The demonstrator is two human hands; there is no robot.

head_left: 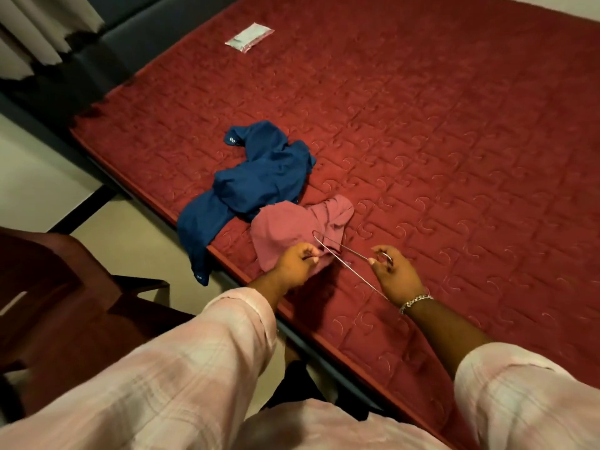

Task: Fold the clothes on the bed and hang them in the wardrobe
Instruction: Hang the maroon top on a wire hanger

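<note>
A crumpled pink garment lies near the front edge of the red quilted bed. Behind it and to the left sprawls a blue shirt, one sleeve hanging over the bed's edge. A thin metal wire hanger stretches between my hands, partly over the pink garment. My left hand pinches the pink cloth at the hanger's left part. My right hand, with a bracelet at the wrist, grips the hanger's hook end.
A small clear packet lies far back on the bed. A dark wooden chair stands at the left on the pale floor. Curtains hang at the top left above a dark bed frame.
</note>
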